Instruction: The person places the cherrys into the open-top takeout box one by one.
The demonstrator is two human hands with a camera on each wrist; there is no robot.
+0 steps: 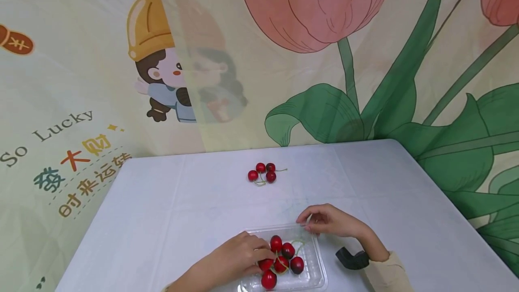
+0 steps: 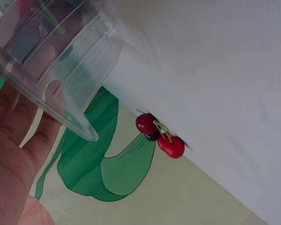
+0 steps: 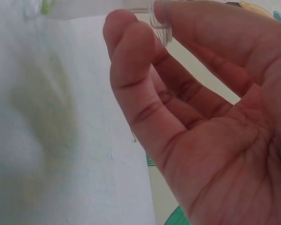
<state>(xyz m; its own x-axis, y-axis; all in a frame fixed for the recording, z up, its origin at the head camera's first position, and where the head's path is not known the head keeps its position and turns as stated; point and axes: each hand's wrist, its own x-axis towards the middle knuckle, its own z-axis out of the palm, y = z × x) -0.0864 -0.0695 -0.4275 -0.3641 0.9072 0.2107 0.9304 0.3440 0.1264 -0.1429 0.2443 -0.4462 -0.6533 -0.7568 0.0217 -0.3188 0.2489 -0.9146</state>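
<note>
A clear plastic box (image 1: pixel 318 267) with several dark red cherries (image 1: pixel 297 265) in it stands at the table's front edge. My left hand (image 1: pixel 233 258) reaches over the box's left side, its fingers and thumb pinching a cherry (image 1: pixel 265 264) among the others. In the left wrist view, the box wall (image 2: pixel 79 79) partly covers that hand's fingers (image 2: pixel 47 110). My right hand (image 1: pixel 332 221) holds the box's far right corner, and in the right wrist view the rim (image 3: pixel 163 23) lies between its thumb and fingers.
Several cherries with green stems (image 1: pixel 270 176) lie in a group on the white table (image 1: pixel 202 193), beyond the box. A black strap-like piece (image 1: pixel 352 259) sits at the right wrist. A printed cloth (image 1: pixel 227 134) with tulips hangs behind the table.
</note>
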